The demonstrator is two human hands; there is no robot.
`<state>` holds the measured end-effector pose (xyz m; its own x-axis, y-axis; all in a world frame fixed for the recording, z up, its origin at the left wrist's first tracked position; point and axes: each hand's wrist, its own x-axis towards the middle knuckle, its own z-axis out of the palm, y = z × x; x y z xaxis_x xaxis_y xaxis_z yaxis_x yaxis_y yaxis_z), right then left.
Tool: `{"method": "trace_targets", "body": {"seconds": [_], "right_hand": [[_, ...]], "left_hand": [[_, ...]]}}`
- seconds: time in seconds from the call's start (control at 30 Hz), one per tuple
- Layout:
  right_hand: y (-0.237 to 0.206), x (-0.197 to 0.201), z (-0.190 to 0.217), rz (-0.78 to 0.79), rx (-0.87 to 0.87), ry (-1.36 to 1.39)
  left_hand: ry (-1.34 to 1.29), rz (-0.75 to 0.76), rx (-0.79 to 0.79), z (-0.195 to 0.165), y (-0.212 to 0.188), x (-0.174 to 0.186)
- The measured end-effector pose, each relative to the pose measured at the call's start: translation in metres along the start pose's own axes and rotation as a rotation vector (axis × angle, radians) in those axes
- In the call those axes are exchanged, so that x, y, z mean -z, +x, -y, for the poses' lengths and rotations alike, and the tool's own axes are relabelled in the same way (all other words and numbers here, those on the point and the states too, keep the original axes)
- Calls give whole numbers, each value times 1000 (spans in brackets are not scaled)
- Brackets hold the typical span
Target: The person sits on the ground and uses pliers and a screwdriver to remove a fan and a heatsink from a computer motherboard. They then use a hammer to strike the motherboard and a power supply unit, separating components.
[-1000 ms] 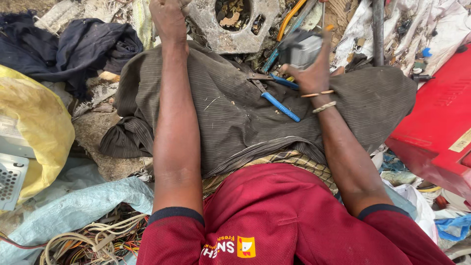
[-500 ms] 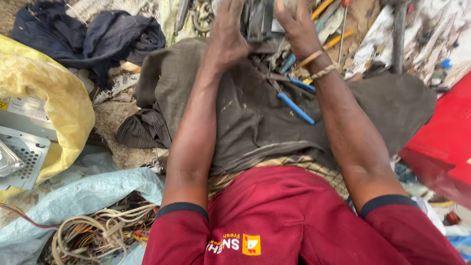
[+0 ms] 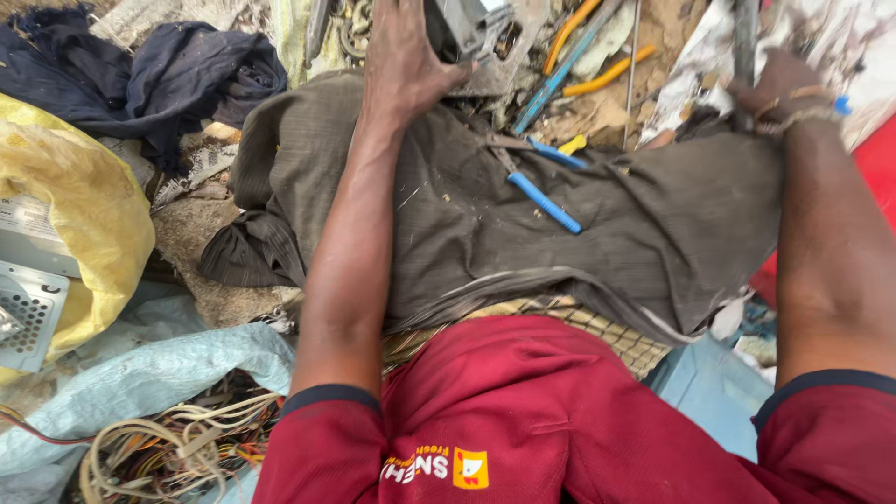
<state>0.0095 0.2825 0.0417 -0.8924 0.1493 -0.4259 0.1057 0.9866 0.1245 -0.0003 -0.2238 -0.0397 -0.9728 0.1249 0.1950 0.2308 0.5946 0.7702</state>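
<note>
Right hand point(image 3: 779, 89) now rightward, apparently gripping.

matt grey metal part point(image 3: 467, 33); coarse brown cloth point(image 3: 597, 243); glossy blue plastic plier handles point(image 3: 544, 203).

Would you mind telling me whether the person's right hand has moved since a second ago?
Yes. The right hand has swung out to the person's right, away from the blue-handled pliers on the lap cloth, towards the red panel.

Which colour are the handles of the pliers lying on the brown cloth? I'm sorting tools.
Blue, on the metal pliers; seen clearly in the head view.
</note>
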Motion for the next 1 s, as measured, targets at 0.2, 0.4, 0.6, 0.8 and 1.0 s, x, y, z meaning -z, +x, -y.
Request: {"method": "trace_targets", "body": {"seconds": [0.2, 0.4, 0.6, 0.8, 1.0], "right_hand": [[31, -14, 11, -26, -77, -143], [-18, 3, 100, -132, 528, 466], [-123, -44, 202, 367, 654, 186], [-128, -18, 159, 202, 416, 460], [-123, 56, 93, -77, 56, 647]], "left_hand": [[-118, -130, 120, -21, 4, -36], [-161, -48, 110, -7, 10, -51], [-131, 26, 223, -4, 13, -42], [-172, -1, 185, 0, 6, -42], [-100, 2, 221, 8, 7, -49]]}}
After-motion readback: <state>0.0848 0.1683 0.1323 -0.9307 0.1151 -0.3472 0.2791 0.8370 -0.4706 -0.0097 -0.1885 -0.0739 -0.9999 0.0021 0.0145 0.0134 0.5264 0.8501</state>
